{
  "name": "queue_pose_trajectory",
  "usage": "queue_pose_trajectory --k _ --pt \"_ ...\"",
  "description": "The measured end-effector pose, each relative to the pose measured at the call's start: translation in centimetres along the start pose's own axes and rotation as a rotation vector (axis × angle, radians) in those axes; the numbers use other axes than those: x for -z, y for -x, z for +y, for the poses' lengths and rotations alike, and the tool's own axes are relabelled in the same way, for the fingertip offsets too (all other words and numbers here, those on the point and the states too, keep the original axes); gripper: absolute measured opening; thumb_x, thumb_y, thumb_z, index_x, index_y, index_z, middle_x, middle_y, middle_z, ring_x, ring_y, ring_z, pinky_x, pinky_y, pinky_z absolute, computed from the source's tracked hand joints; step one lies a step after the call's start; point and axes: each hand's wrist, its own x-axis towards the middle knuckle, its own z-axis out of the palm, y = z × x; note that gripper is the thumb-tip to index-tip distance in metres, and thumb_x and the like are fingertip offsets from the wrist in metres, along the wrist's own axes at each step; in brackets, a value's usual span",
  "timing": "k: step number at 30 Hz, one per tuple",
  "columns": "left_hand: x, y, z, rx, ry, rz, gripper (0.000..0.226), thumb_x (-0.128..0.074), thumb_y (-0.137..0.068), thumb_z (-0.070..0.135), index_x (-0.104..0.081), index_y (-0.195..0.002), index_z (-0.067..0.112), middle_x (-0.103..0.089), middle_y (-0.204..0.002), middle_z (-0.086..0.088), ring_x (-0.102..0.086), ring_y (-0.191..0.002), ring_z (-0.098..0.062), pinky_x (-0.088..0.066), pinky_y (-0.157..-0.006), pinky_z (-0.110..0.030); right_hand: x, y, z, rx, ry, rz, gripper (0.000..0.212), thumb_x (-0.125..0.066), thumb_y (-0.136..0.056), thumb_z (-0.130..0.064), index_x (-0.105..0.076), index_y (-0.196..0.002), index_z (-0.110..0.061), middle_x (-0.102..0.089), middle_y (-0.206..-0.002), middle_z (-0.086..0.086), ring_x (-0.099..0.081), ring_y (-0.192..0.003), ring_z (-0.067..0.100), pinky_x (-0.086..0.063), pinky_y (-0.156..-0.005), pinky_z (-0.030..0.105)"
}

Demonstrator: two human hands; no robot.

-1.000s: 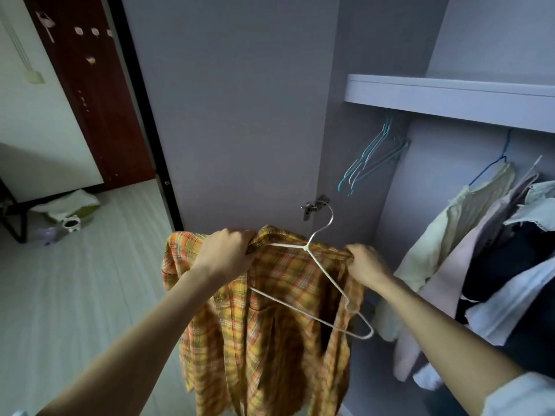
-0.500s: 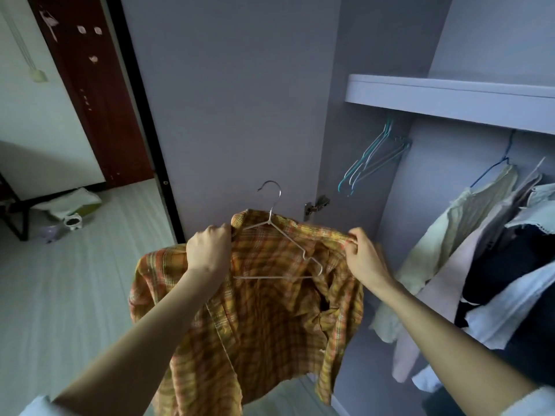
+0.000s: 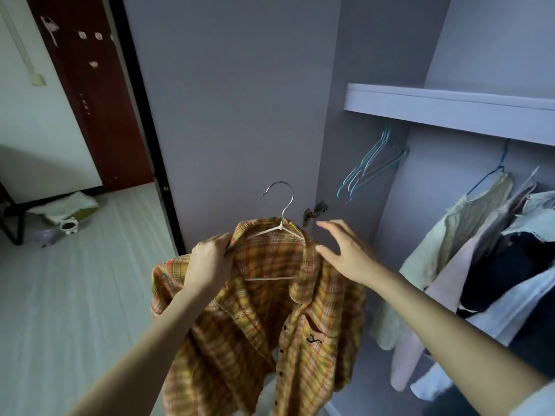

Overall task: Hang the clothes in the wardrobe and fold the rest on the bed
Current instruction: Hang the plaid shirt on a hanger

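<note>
An orange and yellow plaid shirt (image 3: 270,319) hangs on a white hanger (image 3: 277,228) with a metal hook that points up, in front of the open grey wardrobe. My left hand (image 3: 208,265) grips the shirt's left shoulder near the collar and holds it up. Off the shirt, my right hand (image 3: 345,250) hovers with straight fingers just right of the collar and holds nothing. The shirt's front is unbuttoned and falls open.
Inside the wardrobe, several empty blue and grey hangers (image 3: 369,166) hang under a shelf (image 3: 450,109). Several hung clothes (image 3: 486,265) fill the right side. The open wardrobe door (image 3: 228,115) stands behind the shirt. Clutter (image 3: 60,214) lies on the floor at far left.
The hanger has turned upright inside the shirt and its hook now points up. My right hand has let go of the shirt's right shoulder and opened.
</note>
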Motion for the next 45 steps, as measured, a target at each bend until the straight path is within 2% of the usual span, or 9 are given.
queue_pose_trajectory --k 3,8,15,26,31,35,38,41,45 --pt "0.4 -0.3 0.0 -0.040 0.023 -0.009 0.010 -0.061 -0.087 0.004 -0.066 -0.078 0.003 -0.064 -0.070 -0.005 -0.058 -0.060 -0.024 -0.044 -0.058 -0.029 -0.5 -0.4 -1.5 0.010 -0.034 -0.148 0.037 -0.047 -0.097 -0.034 -0.045 -0.132 -0.021 -0.055 -0.119 -0.004 -0.051 -0.111 0.008 -0.040 -0.082 0.021" --pt "1.4 -0.7 -0.3 -0.098 -0.047 -0.216 0.035 -0.061 -0.091 0.026 -0.062 -0.123 0.012 -0.055 -0.112 -0.006 -0.055 -0.101 -0.024 -0.045 -0.089 -0.034 -1.5 0.8 -2.8 0.079 -0.048 0.253 0.013 -0.056 -0.094 -0.016 -0.062 -0.104 -0.011 -0.065 -0.076 -0.003 -0.049 -0.054 0.000 -0.039 -0.050 0.020" --pt "2.6 -0.6 0.4 0.100 -0.272 -0.059 0.037 -0.052 -0.090 0.013 -0.062 -0.123 0.027 -0.049 -0.102 -0.005 -0.059 -0.078 -0.031 -0.044 -0.062 -0.032 -0.4 0.8 -3.6 0.413 0.282 0.488 0.018 -0.076 -0.074 0.000 -0.071 -0.091 -0.003 -0.069 -0.074 0.005 -0.063 -0.051 0.020 -0.046 -0.042 0.022" --pt "1.4 0.7 2.0 -0.138 -0.287 -0.158 0.044 -0.043 -0.096 0.043 -0.051 -0.133 0.020 -0.050 -0.117 -0.005 -0.066 -0.080 -0.028 -0.050 -0.054 -0.032 -0.8 1.7 -3.3 0.234 0.156 0.489 0.014 -0.069 -0.082 0.000 -0.069 -0.095 -0.001 -0.070 -0.080 0.008 -0.063 -0.056 0.024 -0.052 -0.043 0.034" --pt "-0.7 1.8 3.4 -0.175 -0.199 -0.349 0.052 -0.031 -0.095 0.054 -0.051 -0.132 0.023 -0.037 -0.136 0.000 -0.037 -0.122 -0.020 -0.042 -0.095 -0.035 -0.5 1.9 -3.0 0.208 0.124 0.505 0.012 -0.068 -0.083 -0.003 -0.069 -0.095 -0.001 -0.070 -0.083 0.008 -0.065 -0.060 0.023 -0.054 -0.048 0.032" --pt "0.3 0.9 3.0 -0.140 -0.109 -0.100 0.052 -0.044 -0.088 0.058 -0.060 -0.117 0.018 -0.051 -0.125 -0.002 -0.049 -0.110 -0.024 -0.041 -0.090 -0.038 -0.1 2.4 -2.6 0.219 0.087 0.496 0.014 -0.069 -0.082 -0.003 -0.069 -0.096 0.000 -0.070 -0.085 0.007 -0.066 -0.063 0.022 -0.052 -0.053 0.027" --pt "0.0 -0.5 2.6 -0.119 -0.075 -0.238 0.057 -0.043 -0.091 0.057 -0.044 -0.133 0.020 -0.052 -0.128 -0.001 -0.047 -0.117 -0.024 -0.039 -0.096 -0.041 0.5 2.2 -3.0 0.251 0.054 0.476 0.016 -0.068 -0.084 -0.008 -0.067 -0.098 -0.001 -0.068 -0.087 0.006 -0.065 -0.065 0.021 -0.052 -0.054 0.028" --pt "-0.6 -1.7 2.2 -0.003 0.129 -0.251 0.024 -0.052 -0.093 0.040 -0.056 -0.098 0.017 -0.059 -0.077 0.006 -0.058 -0.077 -0.023 -0.038 -0.064 -0.028 1.3 2.0 -3.2 0.276 -0.048 0.433 0.020 -0.060 -0.089 -0.017 -0.066 -0.099 -0.002 -0.066 -0.087 0.004 -0.063 -0.071 0.017 -0.051 -0.059 0.029" --pt "-1.2 -1.9 1.4 0.031 0.249 -0.141 0.014 -0.060 -0.091 0.031 -0.052 -0.081 0.025 -0.051 -0.065 0.018 -0.049 -0.062 -0.001 -0.032 -0.055 -0.014 2.9 2.9 -0.6 0.191 -0.036 0.274 0.022 -0.050 -0.096 -0.010 -0.065 -0.108 0.000 -0.066 -0.100 0.009 -0.064 -0.089 0.025 -0.052 -0.078 0.037"
